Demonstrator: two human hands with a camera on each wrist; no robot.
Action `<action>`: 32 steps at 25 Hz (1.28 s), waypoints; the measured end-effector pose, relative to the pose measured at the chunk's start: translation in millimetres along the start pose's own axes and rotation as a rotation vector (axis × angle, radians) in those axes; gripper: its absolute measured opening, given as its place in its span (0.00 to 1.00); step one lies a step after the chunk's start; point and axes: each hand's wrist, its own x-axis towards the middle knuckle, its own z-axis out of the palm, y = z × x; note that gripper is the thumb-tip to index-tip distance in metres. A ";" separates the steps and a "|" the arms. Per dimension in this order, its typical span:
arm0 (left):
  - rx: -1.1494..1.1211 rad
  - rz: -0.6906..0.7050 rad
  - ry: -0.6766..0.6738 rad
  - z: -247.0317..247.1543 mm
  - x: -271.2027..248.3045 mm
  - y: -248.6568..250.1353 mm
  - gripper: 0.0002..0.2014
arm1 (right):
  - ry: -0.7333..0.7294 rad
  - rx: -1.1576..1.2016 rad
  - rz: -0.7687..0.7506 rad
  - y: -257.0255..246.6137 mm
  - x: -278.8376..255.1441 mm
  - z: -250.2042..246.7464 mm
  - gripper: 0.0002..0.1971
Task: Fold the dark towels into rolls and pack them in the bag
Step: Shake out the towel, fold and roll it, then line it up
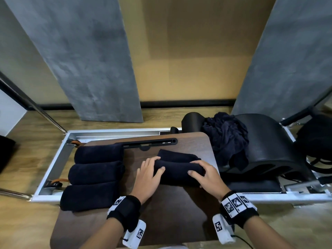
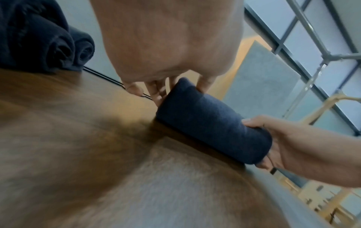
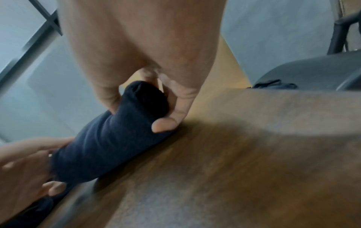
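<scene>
A dark navy towel (image 1: 177, 172) lies partly rolled in the middle of the brown wooden table (image 1: 161, 216), its flat tail (image 1: 177, 156) stretching away from me. My left hand (image 1: 150, 170) grips the roll's left end (image 2: 195, 111), thumb in front, fingers over the top. My right hand (image 1: 203, 172) grips the right end (image 3: 140, 108) the same way. Three finished dark rolls (image 1: 97, 172) lie side by side on the table's left edge; two of their spiral ends (image 2: 64, 50) show in the left wrist view.
A crumpled pile of dark towels (image 1: 226, 139) lies on a black curved barrel (image 1: 269, 146) at the right. A black bag (image 1: 316, 141) sits at the far right. A white metal frame (image 1: 53, 162) surrounds the table. A black slot (image 1: 149, 142) runs along the table's far edge.
</scene>
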 end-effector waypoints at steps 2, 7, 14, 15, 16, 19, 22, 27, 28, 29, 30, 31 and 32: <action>-0.102 -0.117 0.027 1.8 14.0 1.9 0.22 | 0.140 0.025 0.104 -2.4 7.1 4.3 0.25; -0.216 -0.306 0.086 11.8 47.0 9.8 0.43 | 0.419 -0.266 0.270 -14.5 17.6 11.3 0.31; -0.307 -0.425 0.125 16.3 62.6 21.9 0.32 | 0.485 -0.209 0.320 -22.2 21.7 25.1 0.25; -0.364 -0.450 0.135 16.4 61.0 22.7 0.28 | 0.503 -0.147 0.321 -19.7 20.6 27.0 0.23; -0.422 -0.473 0.145 17.0 57.3 23.7 0.25 | 0.522 -0.057 0.324 -16.5 18.4 29.0 0.21; -0.531 -0.522 0.194 17.1 38.6 30.1 0.21 | 0.591 0.289 0.351 -8.6 9.8 33.9 0.13; -0.562 -0.453 0.211 15.4 7.6 36.0 0.12 | 0.661 0.398 0.337 -3.7 -8.0 46.6 0.07; -0.418 -0.286 0.276 4.2 -62.2 33.7 0.08 | 0.711 0.387 0.307 -5.8 -44.4 80.8 0.05; -0.400 -0.275 0.288 -0.6 -76.0 26.3 0.08 | 0.710 0.367 0.300 -8.3 -52.6 90.8 0.04; -0.387 -0.272 0.300 -6.6 -88.7 17.2 0.08 | 0.703 0.354 0.302 -12.2 -61.2 102.1 0.04; -0.381 -0.271 0.310 -12.7 -101.2 6.6 0.08 | 0.688 0.345 0.310 -16.7 -71.0 114.5 0.03; -0.384 -0.271 0.324 -19.3 -113.9 -5.0 0.08 | 0.675 0.337 0.322 -22.3 -81.0 128.2 0.02; -0.395 -0.272 0.340 -26.3 -126.4 -17.1 0.08 | 0.657 0.326 0.333 -27.9 -90.4 142.8 0.02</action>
